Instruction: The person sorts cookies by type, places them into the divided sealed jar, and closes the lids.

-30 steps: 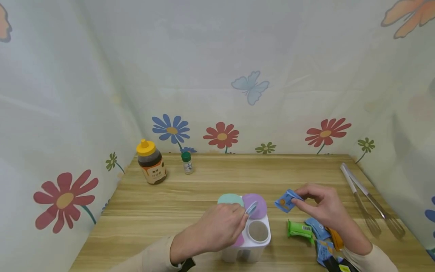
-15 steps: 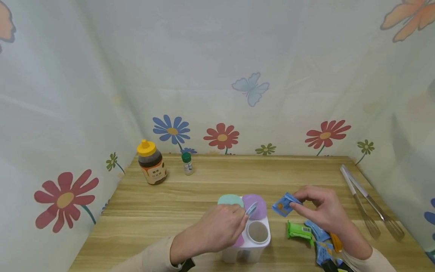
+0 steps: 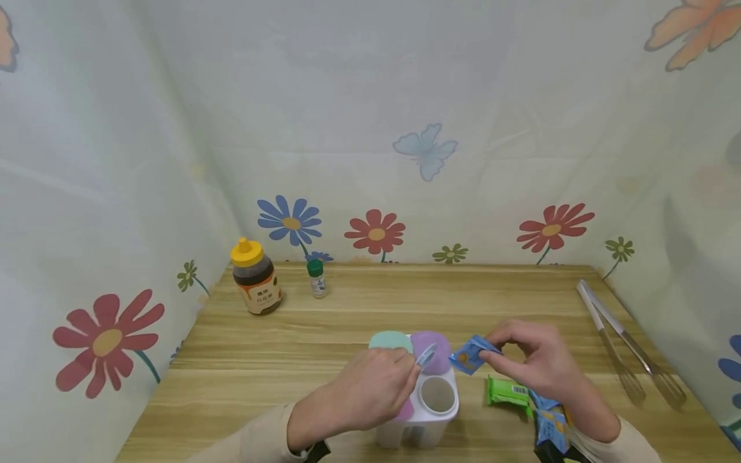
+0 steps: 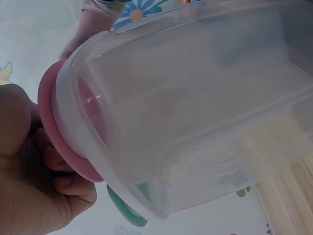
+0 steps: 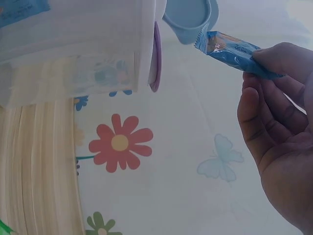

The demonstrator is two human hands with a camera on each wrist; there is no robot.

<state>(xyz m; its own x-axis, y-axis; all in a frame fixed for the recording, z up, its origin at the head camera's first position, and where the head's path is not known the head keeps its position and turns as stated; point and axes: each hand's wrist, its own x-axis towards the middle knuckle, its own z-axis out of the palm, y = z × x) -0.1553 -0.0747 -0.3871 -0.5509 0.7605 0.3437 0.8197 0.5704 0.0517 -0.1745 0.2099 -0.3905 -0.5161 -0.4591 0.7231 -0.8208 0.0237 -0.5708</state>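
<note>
A clear box with a white top [image 3: 448, 419] stands near the table's front edge, with green [image 3: 390, 339], purple [image 3: 439, 345] and pink [image 3: 405, 410] lids. Its front-right round opening [image 3: 437, 394] is uncovered. My left hand [image 3: 367, 392] is over the box, its fingers holding the raised light-blue lid [image 3: 426, 355]. Between thumb and fingertips, my right hand [image 3: 535, 360] pinches a small blue snack packet [image 3: 467, 355] just right of the purple lid. Inside the box, a blue packet [image 5: 19, 11] shows through the wall in the right wrist view.
A green packet [image 3: 507, 391] and several blue packets [image 3: 551, 429] lie under my right forearm. Metal tongs [image 3: 613, 334] rest along the right side. A yellow-capped honey bottle [image 3: 257, 286] and a green-capped shaker [image 3: 317, 280] stand at the back left.
My right hand has moved left with the blue packet, bringing it closer to the box. The left hand stays on the raised lid.
</note>
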